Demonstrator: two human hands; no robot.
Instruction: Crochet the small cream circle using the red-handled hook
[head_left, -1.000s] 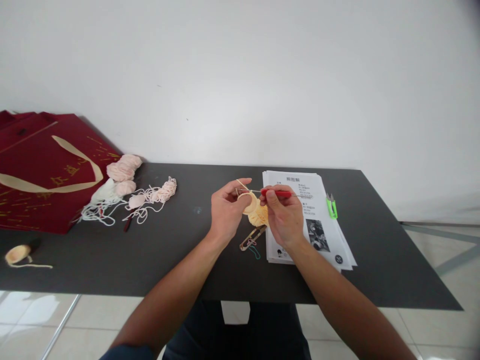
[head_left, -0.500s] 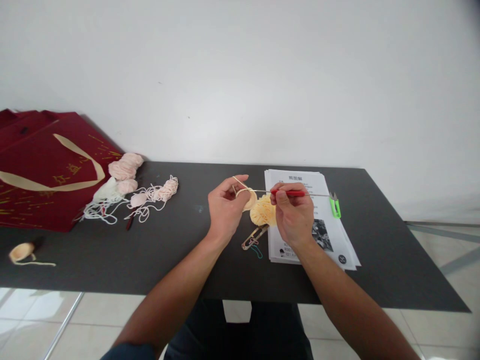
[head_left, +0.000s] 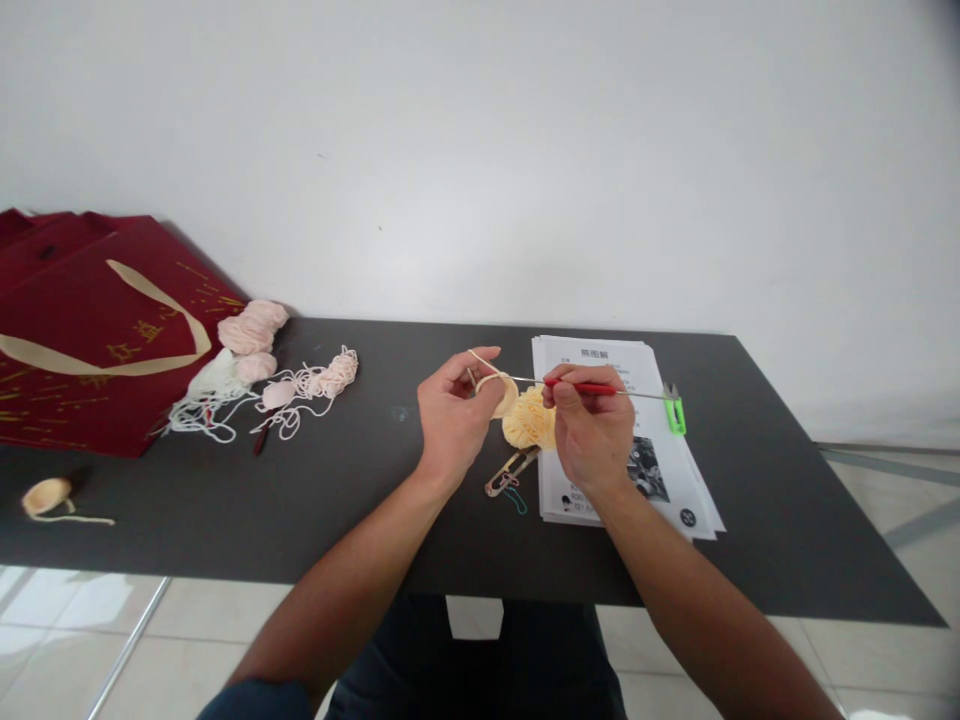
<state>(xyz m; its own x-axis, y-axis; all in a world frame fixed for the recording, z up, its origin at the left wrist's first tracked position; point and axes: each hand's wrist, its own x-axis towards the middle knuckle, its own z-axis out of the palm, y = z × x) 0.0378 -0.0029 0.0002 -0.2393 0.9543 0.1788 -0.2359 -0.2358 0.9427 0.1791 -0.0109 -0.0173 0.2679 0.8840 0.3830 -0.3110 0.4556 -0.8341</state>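
Note:
Between the thumb and fingers of my left hand point(head_left: 456, 415) is a small round cream crochet piece point(head_left: 508, 397), with a strand of yarn running up over the index finger. My right hand point(head_left: 592, 425) grips the red handle of a crochet hook point(head_left: 589, 387). The hook's thin metal tip reaches left to the upper edge of the crochet piece; whether it sits inside a stitch is too small to tell. Just below and behind the piece, a yellow yarn ball point(head_left: 528, 420) lies on the table, partly covered by the right hand.
Printed sheets point(head_left: 559, 480) lie under my right hand, with green thread snips point(head_left: 675, 412) on their right edge. A metal clip-like tool point(head_left: 510, 472) rests near the yarn ball. Leftward are pale yarn skeins point(head_left: 253, 327), a red bag point(head_left: 82, 300) and another cream crochet piece point(head_left: 46, 497).
Both hands keep their hold on the crochet piece and hook, with little visible difference. The whole view has shifted slightly.

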